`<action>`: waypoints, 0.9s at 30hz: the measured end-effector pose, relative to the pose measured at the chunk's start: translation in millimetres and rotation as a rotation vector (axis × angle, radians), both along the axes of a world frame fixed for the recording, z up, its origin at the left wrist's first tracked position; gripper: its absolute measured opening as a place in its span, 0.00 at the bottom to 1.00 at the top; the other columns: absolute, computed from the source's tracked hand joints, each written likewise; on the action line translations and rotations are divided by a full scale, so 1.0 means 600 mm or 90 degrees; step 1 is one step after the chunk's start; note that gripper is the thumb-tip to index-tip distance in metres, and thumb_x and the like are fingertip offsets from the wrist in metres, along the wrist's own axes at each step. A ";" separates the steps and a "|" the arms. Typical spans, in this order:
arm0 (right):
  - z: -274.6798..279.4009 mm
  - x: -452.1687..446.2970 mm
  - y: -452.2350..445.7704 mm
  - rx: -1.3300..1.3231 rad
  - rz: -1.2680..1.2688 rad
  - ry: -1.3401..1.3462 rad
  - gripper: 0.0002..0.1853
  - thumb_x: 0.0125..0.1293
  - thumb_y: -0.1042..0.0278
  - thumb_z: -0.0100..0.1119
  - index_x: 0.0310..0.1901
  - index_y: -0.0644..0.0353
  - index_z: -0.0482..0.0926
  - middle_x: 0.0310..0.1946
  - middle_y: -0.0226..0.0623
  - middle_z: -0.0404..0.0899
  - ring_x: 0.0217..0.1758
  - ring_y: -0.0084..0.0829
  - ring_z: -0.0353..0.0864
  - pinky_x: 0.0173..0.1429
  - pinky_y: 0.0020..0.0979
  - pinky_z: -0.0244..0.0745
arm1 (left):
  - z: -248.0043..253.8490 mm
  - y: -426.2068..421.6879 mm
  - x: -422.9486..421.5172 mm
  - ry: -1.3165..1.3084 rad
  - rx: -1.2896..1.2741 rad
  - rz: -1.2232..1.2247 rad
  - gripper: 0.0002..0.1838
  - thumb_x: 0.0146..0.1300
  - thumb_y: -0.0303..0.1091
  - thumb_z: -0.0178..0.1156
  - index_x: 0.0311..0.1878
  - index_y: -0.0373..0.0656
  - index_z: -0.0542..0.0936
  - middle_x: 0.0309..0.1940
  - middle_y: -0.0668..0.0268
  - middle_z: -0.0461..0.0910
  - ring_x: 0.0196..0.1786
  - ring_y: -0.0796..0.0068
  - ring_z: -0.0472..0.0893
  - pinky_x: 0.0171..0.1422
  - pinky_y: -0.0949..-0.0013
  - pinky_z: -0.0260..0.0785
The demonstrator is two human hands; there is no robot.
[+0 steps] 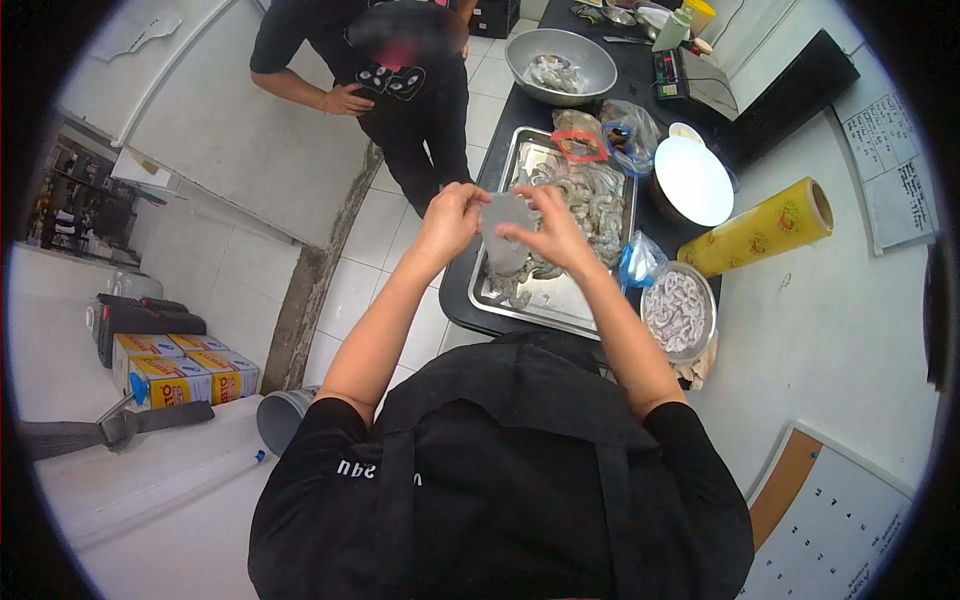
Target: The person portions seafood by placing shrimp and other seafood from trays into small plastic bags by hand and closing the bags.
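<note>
Above the left side of a metal tray (560,318), a thin translucent plastic bag (507,222) hangs between my hands. My left hand (455,218) pinches its left edge with closed fingers. On the other side, my right hand (548,228) holds the bag with thumb and fingers curved around it. Raw grey shrimp (595,205) are spread over the tray beneath. Bagged items with a red edge (580,140) rest at the tray's far end.
A steel bowl (562,65) stands at the far end of the black table (490,160). Right of the tray are a bowl of shrimp (680,310), a white lid (693,180), a yellow wrap roll (757,228) and a scale (672,75). Another person (400,90) stands across at the upper left.
</note>
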State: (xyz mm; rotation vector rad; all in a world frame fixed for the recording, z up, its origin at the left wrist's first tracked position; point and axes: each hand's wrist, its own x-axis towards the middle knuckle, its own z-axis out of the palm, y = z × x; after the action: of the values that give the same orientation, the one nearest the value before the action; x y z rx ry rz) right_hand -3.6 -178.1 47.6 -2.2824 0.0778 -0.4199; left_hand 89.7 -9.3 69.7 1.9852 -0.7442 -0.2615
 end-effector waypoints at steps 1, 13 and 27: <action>-0.016 0.005 0.012 -0.014 -0.007 -0.022 0.27 0.59 0.62 0.64 0.58 0.60 0.68 0.39 0.40 0.74 0.36 0.33 0.78 0.43 0.33 0.75 | 0.002 -0.009 -0.005 0.000 -0.001 -0.002 0.08 0.59 0.21 0.54 0.40 0.35 0.80 0.31 0.55 0.77 0.31 0.63 0.82 0.38 0.64 0.74; 0.075 0.067 -0.018 -0.014 0.159 -0.175 0.17 0.55 0.79 0.54 0.47 0.57 0.78 0.36 0.45 0.80 0.41 0.46 0.81 0.44 0.36 0.76 | -0.012 0.009 0.005 -0.283 -0.048 -0.116 0.67 0.35 0.52 0.77 0.72 0.36 0.46 0.69 0.46 0.50 0.70 0.48 0.57 0.71 0.54 0.54; 0.253 0.007 0.034 -0.046 0.127 -0.117 0.23 0.58 0.72 0.60 0.57 0.54 0.74 0.41 0.51 0.79 0.44 0.46 0.80 0.49 0.40 0.73 | -0.006 -0.092 -0.050 -0.028 -0.434 0.018 0.17 0.62 0.27 0.49 0.54 0.33 0.67 0.43 0.48 0.76 0.49 0.52 0.77 0.55 0.58 0.67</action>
State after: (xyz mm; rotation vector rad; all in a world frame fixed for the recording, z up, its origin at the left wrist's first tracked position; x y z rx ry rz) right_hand 0.5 -157.4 199.3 -2.2841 -0.2592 -0.5314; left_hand 59.5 -64.2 66.1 1.3543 -0.7131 0.0559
